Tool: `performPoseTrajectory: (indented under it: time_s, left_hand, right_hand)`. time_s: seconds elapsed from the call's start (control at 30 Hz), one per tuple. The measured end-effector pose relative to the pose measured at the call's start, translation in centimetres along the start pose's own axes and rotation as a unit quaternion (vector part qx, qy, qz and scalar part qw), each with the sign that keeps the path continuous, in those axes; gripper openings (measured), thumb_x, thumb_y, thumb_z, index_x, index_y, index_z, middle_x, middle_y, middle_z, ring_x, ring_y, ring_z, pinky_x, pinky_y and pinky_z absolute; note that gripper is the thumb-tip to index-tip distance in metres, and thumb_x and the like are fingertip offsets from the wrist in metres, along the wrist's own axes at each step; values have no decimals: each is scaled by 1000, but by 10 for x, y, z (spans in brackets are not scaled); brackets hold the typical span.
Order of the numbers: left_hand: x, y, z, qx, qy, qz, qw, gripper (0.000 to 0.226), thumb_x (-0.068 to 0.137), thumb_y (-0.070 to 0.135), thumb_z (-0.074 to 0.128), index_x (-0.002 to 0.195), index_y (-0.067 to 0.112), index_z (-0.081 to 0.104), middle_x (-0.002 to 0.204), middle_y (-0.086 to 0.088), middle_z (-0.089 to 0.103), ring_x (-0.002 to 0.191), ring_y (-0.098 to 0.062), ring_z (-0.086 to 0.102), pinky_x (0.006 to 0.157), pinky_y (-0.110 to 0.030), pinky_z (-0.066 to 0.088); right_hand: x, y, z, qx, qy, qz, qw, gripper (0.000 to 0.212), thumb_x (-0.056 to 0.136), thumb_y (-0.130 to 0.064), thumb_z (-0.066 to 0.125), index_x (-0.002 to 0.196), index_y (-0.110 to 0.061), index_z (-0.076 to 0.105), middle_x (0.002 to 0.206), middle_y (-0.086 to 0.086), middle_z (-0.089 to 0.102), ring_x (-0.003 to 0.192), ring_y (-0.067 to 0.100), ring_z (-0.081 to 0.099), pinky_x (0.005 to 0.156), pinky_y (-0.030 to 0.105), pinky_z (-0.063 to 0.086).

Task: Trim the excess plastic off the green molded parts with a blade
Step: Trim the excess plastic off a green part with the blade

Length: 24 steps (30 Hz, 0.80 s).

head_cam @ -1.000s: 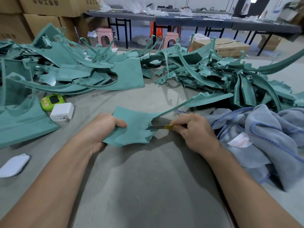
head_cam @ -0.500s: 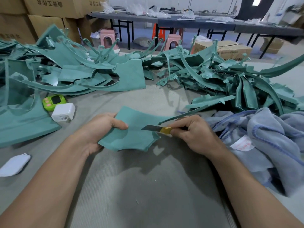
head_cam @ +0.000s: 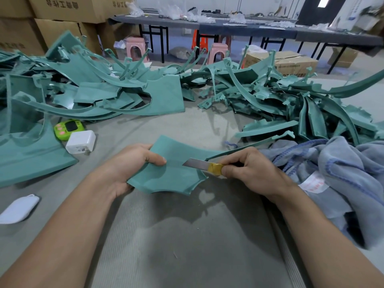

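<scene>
A: Where is the part point(head_cam: 166, 175), and how is it held?

B: It is held just above the mat point(head_cam: 187, 235), between the two hands. Its left edge is gripped by the left hand point(head_cam: 128, 163), with the thumb laid on top and the fingers hidden beneath. The blade point(head_cam: 196, 163) is pinched at its yellow wrapping by the right hand point(head_cam: 253, 171). Its tip is laid over the part's right side, beside a thin strip point(head_cam: 287, 134) that runs off toward the cloth point(head_cam: 342, 173).

A: How is it expected to handle?

B: It is judged light and thin, stiff enough to keep its curve when held by one edge, yet likely to flex under the blade. The matt face should not be slippery. A hold close to the cut is advised, with fingers kept out of the blade's path.
</scene>
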<state>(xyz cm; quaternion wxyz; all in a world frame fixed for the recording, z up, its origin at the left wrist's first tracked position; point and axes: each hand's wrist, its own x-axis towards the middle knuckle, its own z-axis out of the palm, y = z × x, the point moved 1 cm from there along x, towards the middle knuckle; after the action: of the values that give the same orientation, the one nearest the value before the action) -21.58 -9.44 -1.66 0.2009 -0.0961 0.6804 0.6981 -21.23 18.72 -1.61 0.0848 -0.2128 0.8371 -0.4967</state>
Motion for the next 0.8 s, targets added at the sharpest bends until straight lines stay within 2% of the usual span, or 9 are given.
performPoseTrajectory:
  time_s: [0.1, 0.2, 0.37, 0.43, 0.53, 0.67, 0.8]
  left_hand:
    - [0, 0, 0, -8, 1, 3, 1000, 29, 86, -5, 56, 109, 3, 71, 100, -22, 76, 77, -36, 76, 54, -35, 59]
    - [0, 1, -3, -15, 4, 5, 1000, 28, 86, -5, 56, 109, 3, 71, 100, -22, 76, 76, -35, 76, 52, -35, 59]
    - [1, -2, -3, -16, -13, 1, 1000, 27, 85, -6, 56, 96, 5, 77, 101, -23, 76, 77, -36, 76, 53, -35, 59]
    - [2, -2, -2, -19, -17, 0, 1000, 27, 85, -6, 55, 94, 5, 78, 101, -23, 76, 78, -36, 76, 54, -35, 59]
    - [2, -2, -3, -33, -24, 4, 999, 30, 82, -4, 57, 107, 2, 73, 102, -23, 75, 79, -35, 76, 55, -36, 60]
    - [0, -1, -2, -46, -47, 3, 998, 35, 67, 3, 63, 99, 4, 77, 105, -24, 75, 81, -37, 76, 55, -37, 60]
    - [-1, 0, -1, -54, -47, 4, 997, 37, 67, 3, 63, 102, 2, 75, 105, -25, 75, 80, -37, 75, 54, -37, 59]
  right_hand:
    - [0, 2, 0, -6, 27, 24, 999, 27, 88, -17, 66, 95, -37, 82, 91, -4, 79, 88, 12, 72, 85, 37, 56]
    - [0, 4, -1, -11, 28, 45, 999, 17, 82, -27, 64, 84, -29, 81, 76, 7, 71, 71, 11, 58, 71, 37, 47]
    - [-3, -3, 2, -7, -29, 38, 999, 16, 82, -25, 62, 75, -23, 77, 64, -9, 60, 64, 5, 49, 63, 21, 37]
    - [-2, 0, 4, -17, 11, 39, 999, 16, 89, -26, 64, 82, -25, 78, 65, -8, 60, 63, 6, 49, 62, 23, 38]
    - [-1, 2, 6, -46, 92, 42, 994, 15, 93, -27, 66, 86, -32, 78, 60, -12, 59, 57, 0, 47, 60, 21, 38]
    - [-5, -4, 5, 36, 88, 21, 995, 18, 80, -26, 63, 77, -18, 78, 60, -5, 53, 57, 5, 41, 56, 17, 35]
    - [-7, -8, 3, 76, 42, 14, 996, 18, 80, -20, 63, 70, -13, 75, 56, -5, 47, 54, 6, 37, 54, 13, 32]
